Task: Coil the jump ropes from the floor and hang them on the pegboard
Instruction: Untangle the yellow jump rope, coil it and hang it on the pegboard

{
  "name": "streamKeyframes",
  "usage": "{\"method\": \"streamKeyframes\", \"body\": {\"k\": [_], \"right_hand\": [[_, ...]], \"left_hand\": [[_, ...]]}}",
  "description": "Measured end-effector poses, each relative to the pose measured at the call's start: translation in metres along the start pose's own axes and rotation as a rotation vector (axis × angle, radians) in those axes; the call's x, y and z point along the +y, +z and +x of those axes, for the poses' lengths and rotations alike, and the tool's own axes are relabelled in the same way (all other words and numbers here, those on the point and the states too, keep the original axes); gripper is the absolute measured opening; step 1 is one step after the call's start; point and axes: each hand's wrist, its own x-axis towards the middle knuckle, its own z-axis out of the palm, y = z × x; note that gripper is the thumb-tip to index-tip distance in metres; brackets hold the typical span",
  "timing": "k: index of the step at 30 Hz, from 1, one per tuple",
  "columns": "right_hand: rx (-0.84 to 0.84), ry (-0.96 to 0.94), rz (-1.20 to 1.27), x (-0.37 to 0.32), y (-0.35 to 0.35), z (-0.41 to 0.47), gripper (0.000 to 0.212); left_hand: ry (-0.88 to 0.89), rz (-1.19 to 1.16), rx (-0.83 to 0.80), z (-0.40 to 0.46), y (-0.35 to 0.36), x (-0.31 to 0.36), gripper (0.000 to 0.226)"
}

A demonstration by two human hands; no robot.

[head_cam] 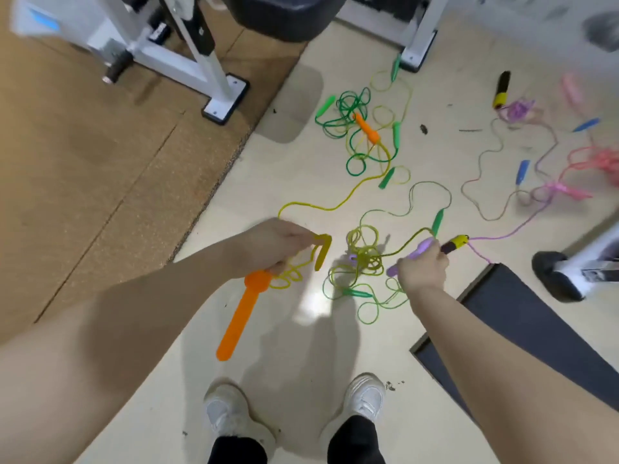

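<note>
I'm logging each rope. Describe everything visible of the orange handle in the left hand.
The orange handle looks like smooth plastic: a long flat paddle with a round collar at its top. It hangs tilted from the left hand, tip pointing down toward the floor without touching it. Small loops of yellow rope gather at the collar.

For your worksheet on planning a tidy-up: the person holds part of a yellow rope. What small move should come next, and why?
Probably draw in another loop of the yellow rope with the right hand. The left hand grips an orange handle and a few loops, but the rest trails across the floor to the second orange handle in the green tangle.
</note>
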Motion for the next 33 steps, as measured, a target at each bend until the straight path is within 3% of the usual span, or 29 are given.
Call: {"method": "streamKeyframes", "body": {"k": [4, 7, 10, 13, 15, 20, 23, 25, 28, 31, 33], "right_hand": [[-0.403, -0.421, 0.141, -0.037, -0.068, -0.063, 0.072], [-0.641, -0.499, 0.25, -0.065, -0.126, -0.1, 0.043], [-0.625, -0.525, 0.188, -0.075, -0.179, -0.117, 0.022], [-0.535, -0.478, 0.131, -0.074, -0.234, -0.127, 0.039], [-0.485, -0.43, 0.24, -0.074, -0.269, -0.136, 0.047], [-0.273, -0.373, 0.579, -0.085, -0.342, -0.155, 0.039], [-0.173, -0.464, 0.541, -0.072, -0.376, -0.164, 0.04], [-0.295, -0.471, 0.428, -0.057, -0.393, -0.169, 0.04], [-0.514, -0.44, 0.482, -0.033, -0.406, -0.173, 0.023], [-0.358, -0.426, 0.415, -0.024, -0.41, -0.177, 0.024], [-0.263, -0.415, 0.468, -0.028, -0.41, -0.182, 0.028]], "left_hand": [[0.093, 0.084, -0.162, -0.05, 0.032, 0.089, 0.022], [0.166, 0.056, -0.186, -0.087, 0.056, 0.147, 0.012], [0.286, -0.147, -0.058, -0.124, 0.074, 0.204, 0.005], [0.46, -0.314, 0.063, -0.162, 0.085, 0.256, 0.023], [0.53, -0.375, 0.112, -0.185, 0.092, 0.279, 0.025], [0.584, -0.512, 0.269, -0.214, 0.11, 0.3, 0.021], [0.581, -0.659, 0.34, -0.22, 0.121, 0.307, 0.024], [0.593, -0.844, 0.338, -0.224, 0.127, 0.32, 0.025], [0.613, -1.068, 0.333, -0.226, 0.131, 0.339, 0.024], [0.581, -1.054, 0.244, -0.222, 0.137, 0.342, 0.02], [0.524, -0.886, 0.121, -0.218, 0.147, 0.34, 0.017]]}}
